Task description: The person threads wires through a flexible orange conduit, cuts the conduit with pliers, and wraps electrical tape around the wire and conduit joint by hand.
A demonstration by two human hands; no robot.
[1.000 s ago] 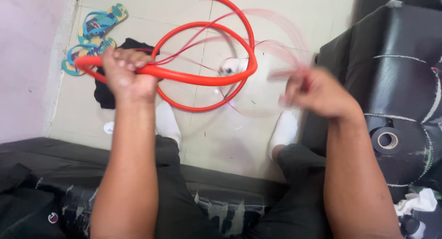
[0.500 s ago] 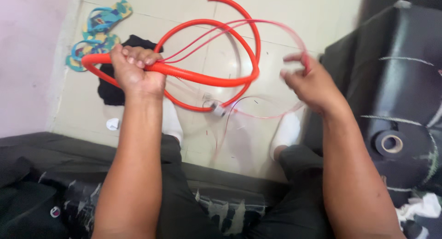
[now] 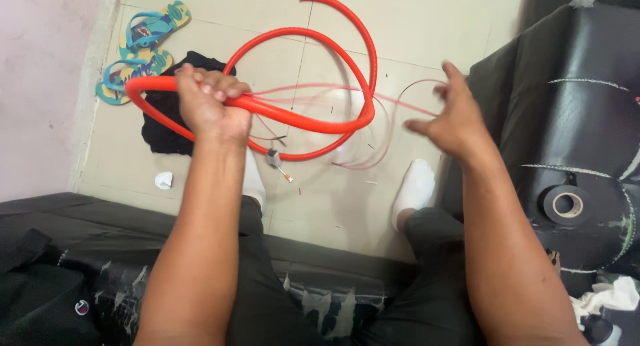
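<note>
- Pale tiled floor [image 3: 427, 26] below; blue-yellow flip-flops [image 3: 143, 49] lie at its left edge.
- Left hand [image 3: 210, 106]: grip fisted tight around the red hose [image 3: 333, 126], coiled above the floor.
- Right hand [image 3: 453, 119]: grip loosely spread, thin pink wire [image 3: 400, 103] blurred beside its fingertips.
- Black tape roll [image 3: 567, 205] rests on the black seat [image 3: 573, 99] at right.

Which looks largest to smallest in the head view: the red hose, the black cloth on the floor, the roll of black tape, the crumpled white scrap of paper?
1. red hose, looped, gripped by the left hand
2. black cloth, partly hidden
3. roll of black tape, though nearer the camera, so unsure against the cloth
4. white scrap of paper
</note>
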